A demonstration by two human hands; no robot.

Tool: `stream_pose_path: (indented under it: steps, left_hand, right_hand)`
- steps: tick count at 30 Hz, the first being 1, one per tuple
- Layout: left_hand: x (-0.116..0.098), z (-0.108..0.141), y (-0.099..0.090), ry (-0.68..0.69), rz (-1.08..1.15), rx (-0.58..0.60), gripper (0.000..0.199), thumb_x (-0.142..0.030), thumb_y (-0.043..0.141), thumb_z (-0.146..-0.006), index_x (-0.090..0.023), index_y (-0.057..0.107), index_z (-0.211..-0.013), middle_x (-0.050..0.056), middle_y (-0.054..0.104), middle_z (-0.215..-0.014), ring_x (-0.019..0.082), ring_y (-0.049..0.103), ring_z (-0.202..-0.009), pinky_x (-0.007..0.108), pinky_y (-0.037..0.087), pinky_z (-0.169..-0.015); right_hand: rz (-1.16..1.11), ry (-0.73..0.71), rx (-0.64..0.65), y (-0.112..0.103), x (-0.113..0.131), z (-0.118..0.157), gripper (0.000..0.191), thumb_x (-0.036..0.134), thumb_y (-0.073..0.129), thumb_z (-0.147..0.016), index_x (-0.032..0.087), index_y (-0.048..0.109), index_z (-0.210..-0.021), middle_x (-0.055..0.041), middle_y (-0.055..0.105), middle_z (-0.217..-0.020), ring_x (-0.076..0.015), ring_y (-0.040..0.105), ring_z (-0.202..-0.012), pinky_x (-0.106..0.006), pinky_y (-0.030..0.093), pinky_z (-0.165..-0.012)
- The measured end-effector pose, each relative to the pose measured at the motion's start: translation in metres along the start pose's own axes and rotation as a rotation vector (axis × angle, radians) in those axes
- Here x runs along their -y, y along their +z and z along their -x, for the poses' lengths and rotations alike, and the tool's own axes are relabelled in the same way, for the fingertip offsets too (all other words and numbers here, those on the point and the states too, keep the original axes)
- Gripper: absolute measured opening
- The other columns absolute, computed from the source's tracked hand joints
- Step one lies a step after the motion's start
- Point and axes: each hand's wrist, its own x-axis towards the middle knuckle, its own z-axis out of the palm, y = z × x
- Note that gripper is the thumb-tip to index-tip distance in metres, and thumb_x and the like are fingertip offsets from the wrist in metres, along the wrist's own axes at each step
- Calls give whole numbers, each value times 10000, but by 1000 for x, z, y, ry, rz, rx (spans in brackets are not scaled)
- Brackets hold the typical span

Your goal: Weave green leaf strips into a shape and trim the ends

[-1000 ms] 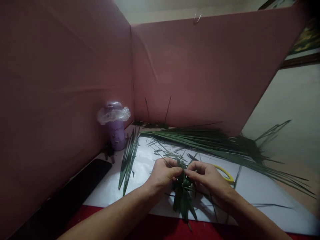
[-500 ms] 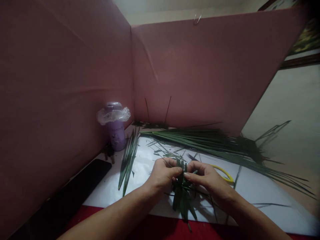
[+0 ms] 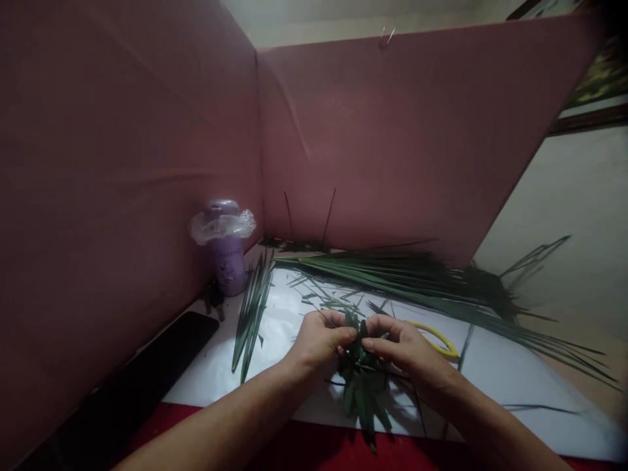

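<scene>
Between my two hands is a dark green leaf bundle [image 3: 364,392], its pointed ends hanging toward me over the white sheet [image 3: 279,320]. My left hand [image 3: 318,340] pinches its upper part from the left, thumb against fingers. From the right, my right hand [image 3: 400,343] pinches the same bundle close to the left thumb. Several thin leaf strips [image 3: 333,297] lie scattered just beyond the hands. Beside my right hand rests a yellow looped handle [image 3: 441,340], partly hidden by that hand.
Long palm leaves [image 3: 383,271] stretch across the back, with shorter leaves [image 3: 252,314] at the left. A purple tumbler [image 3: 229,261] wrapped in clear plastic stands by the pink partition [image 3: 353,144]. A black flat object [image 3: 181,347] lies left; red cloth [image 3: 304,448] shows in front.
The hanging part of the leaf bundle has turned and shifted slightly to the right. Both hands keep nearly the same place and grip.
</scene>
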Motion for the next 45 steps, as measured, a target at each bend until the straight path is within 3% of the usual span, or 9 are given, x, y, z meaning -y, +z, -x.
stream_pose_path:
  steps: [4,11,20,31,37,45]
  left_hand:
    - [1,0,-1,2,-5,-15,139,-161,658,-536,-132,523,-557,-34,492,-415,62,418,-384,189,304,-415]
    - [0,-1,1,-26,12,13,150,-175,655,-530,-139,510,-549,-40,479,-405,56,393,-360,190,293,-396]
    - [4,-2,0,-34,92,33,175,-144,668,-517,-143,499,-561,-41,487,-407,57,407,-358,188,296,-395]
    - [11,-5,-2,-29,161,46,204,-122,705,-481,-128,522,-570,-16,537,-457,78,460,-382,204,321,-407]
    - [9,-4,-3,-51,84,63,205,-148,737,-455,-109,569,-566,-12,532,-447,82,454,-385,220,329,-424]
    - [8,-4,-3,-54,-76,17,132,-152,692,-499,-118,574,-547,-25,506,-433,65,420,-381,209,296,-417]
  right_hand:
    - [-31,7,22,-1,-2,-1,262,292,740,-614,174,528,-713,40,568,-604,-109,536,-552,-205,343,-508]
    - [-76,35,1,-2,-1,0,324,335,765,-566,174,514,-693,52,537,-579,-80,472,-479,-200,311,-477]
    - [-78,-29,45,-6,-3,0,216,245,708,-650,189,550,-786,38,574,-699,-115,563,-619,-230,397,-574]
    - [-25,5,-32,-7,-9,-6,256,296,717,-618,161,530,-729,17,579,-603,-113,539,-519,-219,355,-478]
    - [-31,-2,-72,-8,-10,-6,257,280,727,-598,166,523,-704,33,562,-558,-100,510,-484,-205,330,-450]
    - [-80,22,-10,-6,-7,-4,246,299,714,-609,165,535,-713,32,550,-583,-112,534,-528,-221,362,-498]
